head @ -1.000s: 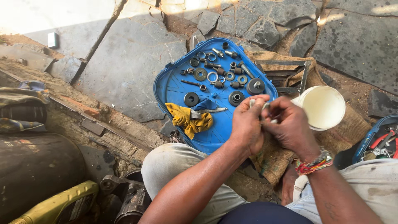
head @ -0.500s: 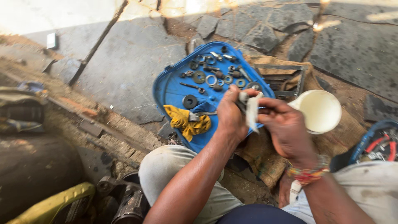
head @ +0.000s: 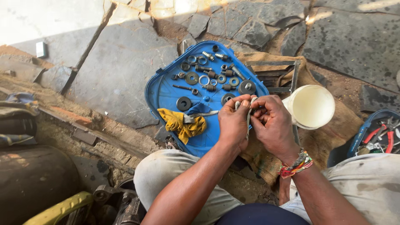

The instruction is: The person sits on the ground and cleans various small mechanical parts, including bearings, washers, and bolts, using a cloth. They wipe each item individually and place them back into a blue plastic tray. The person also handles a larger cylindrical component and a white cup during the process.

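Observation:
My left hand [head: 234,122] and my right hand [head: 273,123] meet over the near right edge of a blue plastic lid [head: 166,93] used as a tray. Both hands pinch a pale strip of cloth [head: 248,111] wrapped around a small part; the part itself is hidden by my fingers. On the lid lie several washers, bolts and nuts [head: 208,75] and a yellow rag [head: 181,123]. A beaded band circles my right wrist.
A white plastic cup [head: 311,106] lies on its side on brown sacking [head: 333,133] right of my hands. A blue box with pliers [head: 381,139] sits at the far right. Stone slabs [head: 121,79] lie beyond. A dark drum [head: 33,187] and a yellow-edged object sit lower left.
My hands have stayed together working the cloth strip, shifting slightly toward the lid's right edge. The view has swung a little.

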